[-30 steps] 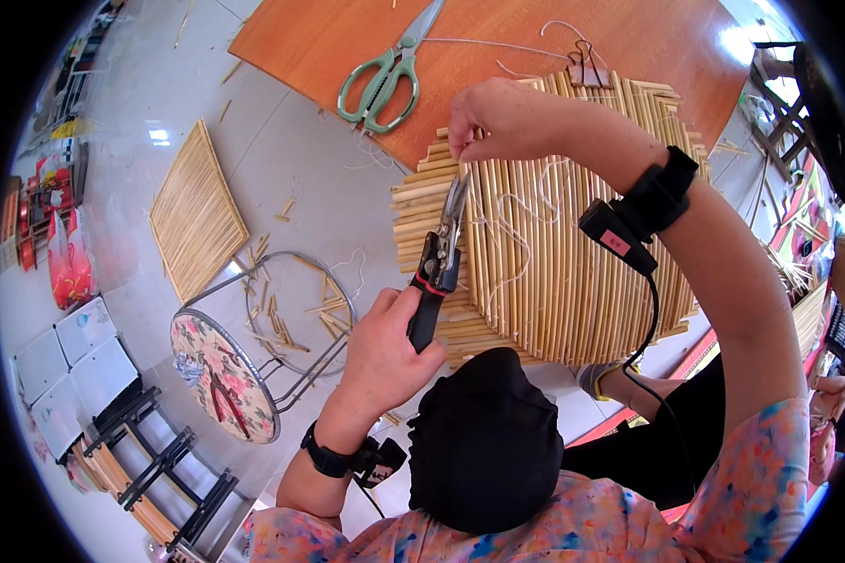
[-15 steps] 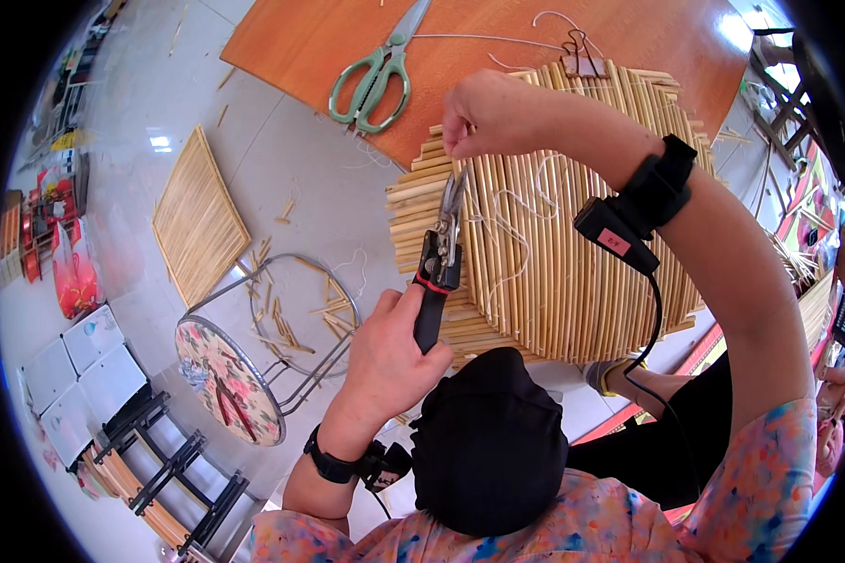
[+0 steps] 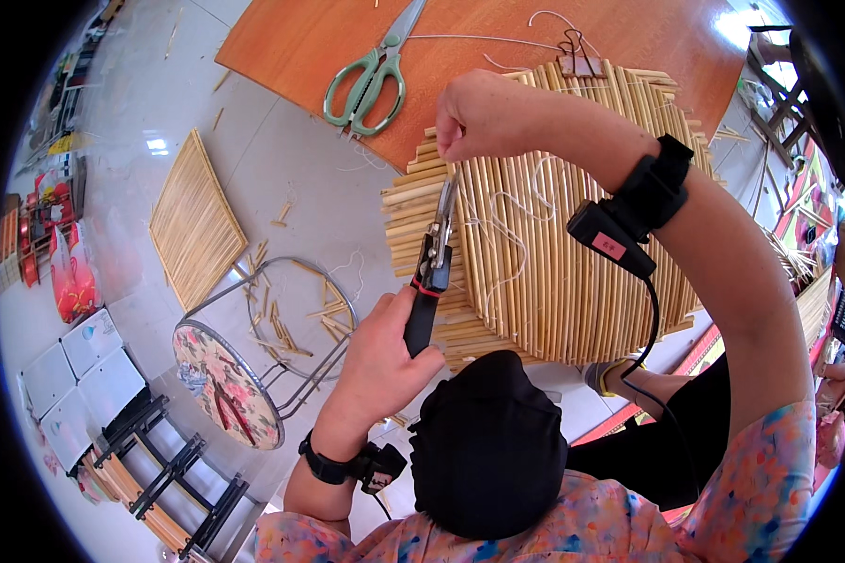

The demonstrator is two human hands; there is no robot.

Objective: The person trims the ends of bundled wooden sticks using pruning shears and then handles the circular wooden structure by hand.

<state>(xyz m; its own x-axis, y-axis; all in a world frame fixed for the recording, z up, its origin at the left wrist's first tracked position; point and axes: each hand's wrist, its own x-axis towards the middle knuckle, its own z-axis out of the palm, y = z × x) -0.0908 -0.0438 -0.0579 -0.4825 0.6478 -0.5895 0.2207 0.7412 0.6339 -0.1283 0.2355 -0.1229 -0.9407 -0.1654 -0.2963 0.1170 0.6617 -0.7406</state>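
Black-handled pruning shears (image 3: 427, 302) with a red band are gripped in my left hand (image 3: 380, 361), fingers wrapped round the handles. Their metal blades point away from me and look nearly together, over the left part of a mat of straw-coloured sticks (image 3: 573, 263). Just beyond the blade tips, my right hand (image 3: 483, 117) is bent in a pinch above the mat's far left edge. Whatever its fingertips hold is hidden. Loose white string (image 3: 512, 225) curls over the sticks. A binder clip (image 3: 580, 64) is fixed at the mat's far edge.
Green-handled scissors (image 3: 371, 80) lie on the orange-brown table (image 3: 291, 47). To the left stand a smaller stick panel (image 3: 197, 220) and a round flowered stool (image 3: 230, 385), tipped over. Cut stick pieces (image 3: 277, 328) are scattered on the floor. A head in a black cap (image 3: 488, 446) fills the lower middle.
The shears have turned slightly more upright, and their blades look closer together. My right hand has shifted a little to the left, still pinched.
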